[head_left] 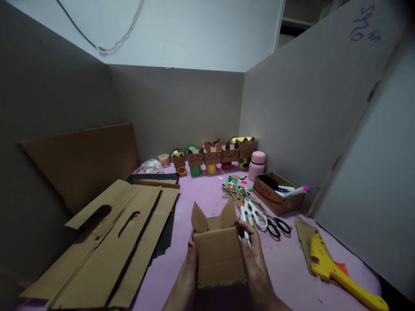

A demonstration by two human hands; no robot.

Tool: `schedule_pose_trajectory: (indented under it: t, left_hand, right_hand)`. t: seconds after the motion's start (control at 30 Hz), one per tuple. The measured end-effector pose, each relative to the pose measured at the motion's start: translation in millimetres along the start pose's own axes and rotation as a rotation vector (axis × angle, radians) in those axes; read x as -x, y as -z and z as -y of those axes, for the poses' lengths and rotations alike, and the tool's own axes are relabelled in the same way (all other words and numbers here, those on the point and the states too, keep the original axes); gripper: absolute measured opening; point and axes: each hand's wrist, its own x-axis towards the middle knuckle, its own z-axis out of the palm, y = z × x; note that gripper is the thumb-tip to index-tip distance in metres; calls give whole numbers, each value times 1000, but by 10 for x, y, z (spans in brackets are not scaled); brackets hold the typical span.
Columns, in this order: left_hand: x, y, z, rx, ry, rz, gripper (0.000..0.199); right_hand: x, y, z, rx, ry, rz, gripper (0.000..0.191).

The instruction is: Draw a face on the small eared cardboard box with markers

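Between my two hands is a small cardboard box (221, 259) with two leaf-shaped cardboard ears standing on its top edge. My left hand (185, 274) is closed on its left side, the thumb along the edge. On the right side my right hand (257, 265) grips it, fingers round the upper corner. The box's underside and some of my fingers are hidden. Just beyond the right hand lie a white marker (245, 231), white-handled scissors (256, 214) and black-handled scissors (279, 226) on the pink tabletop (194, 203).
Flat cardboard sheets (106, 255) are stacked at left. A yellow glue gun (337, 270) rests at right on a cardboard scrap. Behind stand a box of pens (275, 196), a pink bottle (257, 166), cardboard scraps (231, 194) and several cardboard-faced figures (212, 157). Grey panels (181, 108) enclose the table.
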Motion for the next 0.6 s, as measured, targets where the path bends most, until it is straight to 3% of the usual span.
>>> schedule_pose_trajectory:
  t: [0.3,0.6]
  left_hand:
    - [60,-53,-9,-74,-13,-92,76]
    - [81,9,-34,-237,-188,-99,75]
  right_hand:
    - [113,-109,123,-79,-14,-104,45]
    - [149,-71,68,-57,30,-58,44]
